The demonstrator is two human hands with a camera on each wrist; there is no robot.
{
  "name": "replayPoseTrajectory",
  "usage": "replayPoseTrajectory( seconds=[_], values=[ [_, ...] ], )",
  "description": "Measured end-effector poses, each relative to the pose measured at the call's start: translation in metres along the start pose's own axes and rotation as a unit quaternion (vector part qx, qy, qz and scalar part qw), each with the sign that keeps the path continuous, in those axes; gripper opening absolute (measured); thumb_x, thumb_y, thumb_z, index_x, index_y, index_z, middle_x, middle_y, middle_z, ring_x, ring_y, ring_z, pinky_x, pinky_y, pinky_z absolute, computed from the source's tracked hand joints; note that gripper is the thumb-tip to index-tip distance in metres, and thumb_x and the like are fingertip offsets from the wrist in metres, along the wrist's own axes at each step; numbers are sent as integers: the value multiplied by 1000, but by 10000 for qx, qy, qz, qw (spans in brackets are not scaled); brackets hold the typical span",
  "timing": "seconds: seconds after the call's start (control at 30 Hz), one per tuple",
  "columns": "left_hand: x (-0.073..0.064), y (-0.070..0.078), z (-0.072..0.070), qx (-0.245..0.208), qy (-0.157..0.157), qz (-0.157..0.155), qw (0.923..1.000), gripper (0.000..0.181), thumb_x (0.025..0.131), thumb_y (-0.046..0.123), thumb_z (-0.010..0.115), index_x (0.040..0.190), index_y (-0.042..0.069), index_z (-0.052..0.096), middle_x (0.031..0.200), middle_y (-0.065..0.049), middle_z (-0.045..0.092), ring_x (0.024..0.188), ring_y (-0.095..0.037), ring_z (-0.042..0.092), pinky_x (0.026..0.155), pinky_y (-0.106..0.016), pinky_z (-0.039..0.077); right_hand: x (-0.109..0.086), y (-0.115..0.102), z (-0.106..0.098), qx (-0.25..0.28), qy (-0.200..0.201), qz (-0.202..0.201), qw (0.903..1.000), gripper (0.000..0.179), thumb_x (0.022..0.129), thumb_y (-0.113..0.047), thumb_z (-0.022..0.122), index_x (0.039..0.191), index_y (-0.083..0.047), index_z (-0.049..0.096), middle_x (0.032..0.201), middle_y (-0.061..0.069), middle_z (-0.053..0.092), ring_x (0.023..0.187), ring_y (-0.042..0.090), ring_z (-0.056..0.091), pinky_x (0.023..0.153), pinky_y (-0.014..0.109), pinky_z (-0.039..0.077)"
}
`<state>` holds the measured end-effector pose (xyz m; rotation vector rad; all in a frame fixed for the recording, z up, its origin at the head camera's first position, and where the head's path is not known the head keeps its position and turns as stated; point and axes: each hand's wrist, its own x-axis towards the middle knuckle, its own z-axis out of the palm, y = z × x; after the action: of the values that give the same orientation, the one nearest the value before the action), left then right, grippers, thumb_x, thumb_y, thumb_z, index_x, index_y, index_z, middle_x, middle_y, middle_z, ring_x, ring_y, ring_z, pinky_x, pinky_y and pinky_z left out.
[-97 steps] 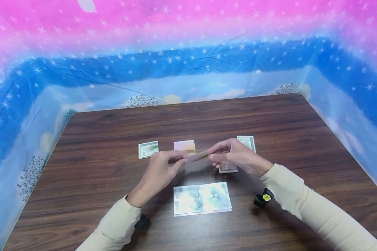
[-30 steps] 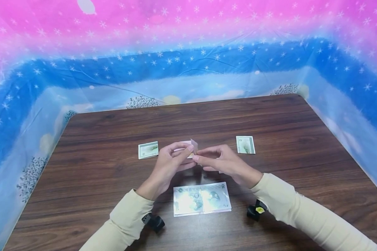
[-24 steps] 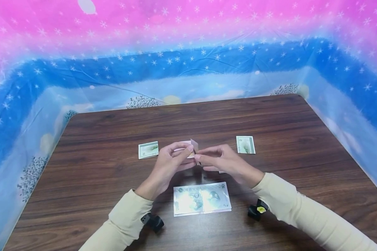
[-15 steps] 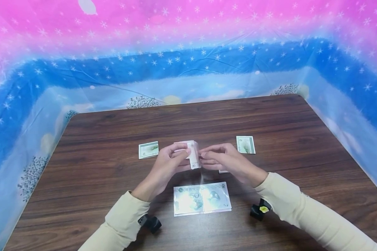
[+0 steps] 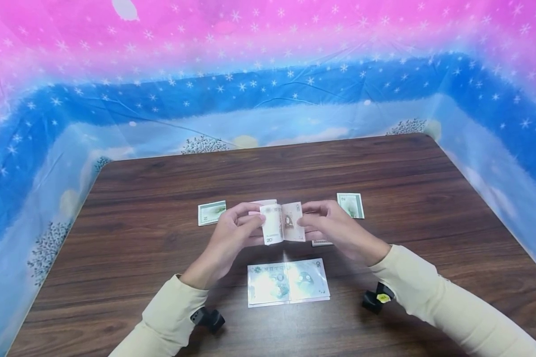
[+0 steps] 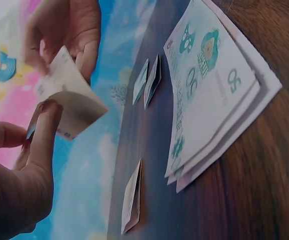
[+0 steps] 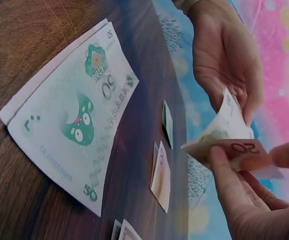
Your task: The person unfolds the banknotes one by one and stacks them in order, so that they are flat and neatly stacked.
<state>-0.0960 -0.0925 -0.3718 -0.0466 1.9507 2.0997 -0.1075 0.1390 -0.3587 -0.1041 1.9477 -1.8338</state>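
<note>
Both hands hold a creased brownish play banknote [image 5: 291,223] marked 20 just above the table, spread nearly flat with a fold down its middle. My left hand [image 5: 233,232] pinches its left edge, thumb in front and fingers behind. At the right edge my right hand [image 5: 337,229] pinches it the same way; in the right wrist view the note [image 7: 244,150] bends between the two hands. Nearer to me lies a stack of play banknotes [image 5: 288,282], a green 50 on top, its layers showing in the left wrist view.
Folded green notes lie at the back left [image 5: 212,213] and back right [image 5: 351,206] of the wooden table [image 5: 161,183]. A folded pinkish note [image 5: 268,202] is partly hidden behind the held one. Another brownish folded note [image 5: 322,243] peeks out below the right hand.
The held banknote was folded and seen edge-on; it has been opened out and now faces me. The hands have moved slightly apart. The stack and the folded notes stay put.
</note>
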Motion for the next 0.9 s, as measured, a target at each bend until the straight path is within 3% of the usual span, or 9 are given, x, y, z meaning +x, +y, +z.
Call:
replayPoseTrajectory(
  seconds=[0.2,0.53,0.7,0.9],
  values=[
    [-4,-2,-7,184,98,123,9997,35,89,-3,70,122,-2,60,104,-19,70,84,-21,71,73,-41,62,-6,4,-11,-471,68,-186,9987,38,93,-2,64,129,10,57,114,19,71,90,16,70,80,30,58],
    [-10,-6,-17,931,3,-106,9956,34,87,-4,73,118,2,62,100,-18,71,80,-24,71,70,-42,62,-11,18,-22,-637,126,108,9978,40,87,4,70,125,7,58,106,18,73,86,22,72,75,36,60],
    [-13,-9,-21,1423,-397,-113,9890,32,88,-5,73,117,0,61,93,-18,72,71,-25,71,65,-43,62,-13,23,-26,-1025,55,68,9947,40,85,4,73,122,9,59,92,14,71,78,21,70,70,35,61],
    [-18,-13,-27,2012,-1163,35,9726,29,87,-6,73,113,-3,59,83,-17,72,63,-24,70,62,-44,62,-17,27,-30,-1965,-281,-595,9783,38,77,6,80,112,10,64,78,7,62,62,13,59,56,35,59]
  ],
)
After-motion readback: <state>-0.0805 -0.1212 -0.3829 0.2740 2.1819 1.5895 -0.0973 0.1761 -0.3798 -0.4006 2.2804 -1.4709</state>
